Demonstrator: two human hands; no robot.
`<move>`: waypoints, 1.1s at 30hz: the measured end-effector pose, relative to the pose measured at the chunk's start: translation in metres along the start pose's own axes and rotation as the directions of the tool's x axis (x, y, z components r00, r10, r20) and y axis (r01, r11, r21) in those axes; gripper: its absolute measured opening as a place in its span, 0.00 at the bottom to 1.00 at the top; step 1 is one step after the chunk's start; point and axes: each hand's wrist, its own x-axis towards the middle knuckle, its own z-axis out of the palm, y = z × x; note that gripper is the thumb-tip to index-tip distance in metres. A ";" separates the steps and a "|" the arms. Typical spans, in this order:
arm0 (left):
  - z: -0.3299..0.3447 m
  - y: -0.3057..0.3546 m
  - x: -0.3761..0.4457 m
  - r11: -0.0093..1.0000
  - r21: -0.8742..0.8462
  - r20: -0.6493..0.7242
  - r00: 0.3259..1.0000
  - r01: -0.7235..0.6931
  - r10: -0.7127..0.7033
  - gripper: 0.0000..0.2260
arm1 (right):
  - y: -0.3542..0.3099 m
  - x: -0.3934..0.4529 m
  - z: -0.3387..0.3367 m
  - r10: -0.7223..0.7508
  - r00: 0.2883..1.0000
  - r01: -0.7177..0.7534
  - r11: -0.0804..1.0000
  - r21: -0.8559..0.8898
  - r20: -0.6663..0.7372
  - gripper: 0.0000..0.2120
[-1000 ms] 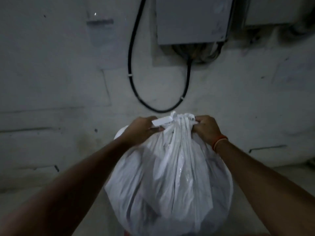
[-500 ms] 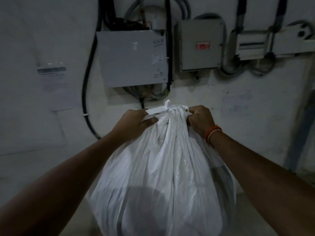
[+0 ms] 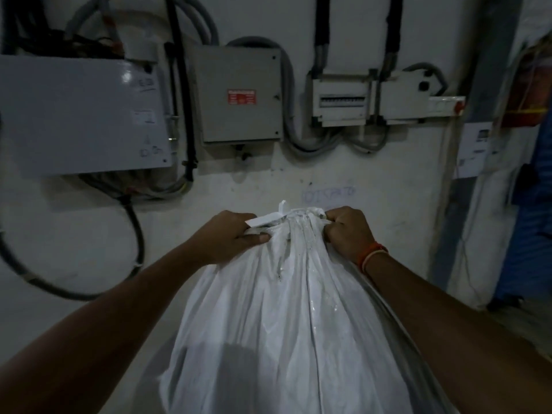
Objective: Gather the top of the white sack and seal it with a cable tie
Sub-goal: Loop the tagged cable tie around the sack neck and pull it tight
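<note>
The large white sack (image 3: 286, 324) looks like thin plastic, slightly glossy, with wet-looking glints along its creased folds. The flat white cable tie (image 3: 265, 220) at its gathered neck seems smooth plastic, though dim light blurs it. The grey wall-mounted box (image 3: 240, 95) appears painted metal, matt; the whitewashed wall (image 3: 373, 186) is rough and scuffed.
</note>
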 end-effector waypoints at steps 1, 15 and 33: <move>0.013 0.007 0.019 1.000 -0.010 0.008 1.000 -0.016 0.016 0.33 | 0.020 0.006 -0.012 0.000 1.000 0.000 1.000 -0.012 -0.005 0.10; 0.198 0.062 0.221 0.993 -0.113 0.137 0.990 -0.023 0.039 0.36 | 0.289 0.100 -0.089 0.084 0.973 -0.061 0.992 -0.113 0.215 0.12; 0.542 0.106 0.215 0.830 0.113 0.441 0.721 0.547 -0.535 0.05 | 0.632 0.026 0.045 -0.135 0.682 0.226 0.974 -0.032 0.719 0.03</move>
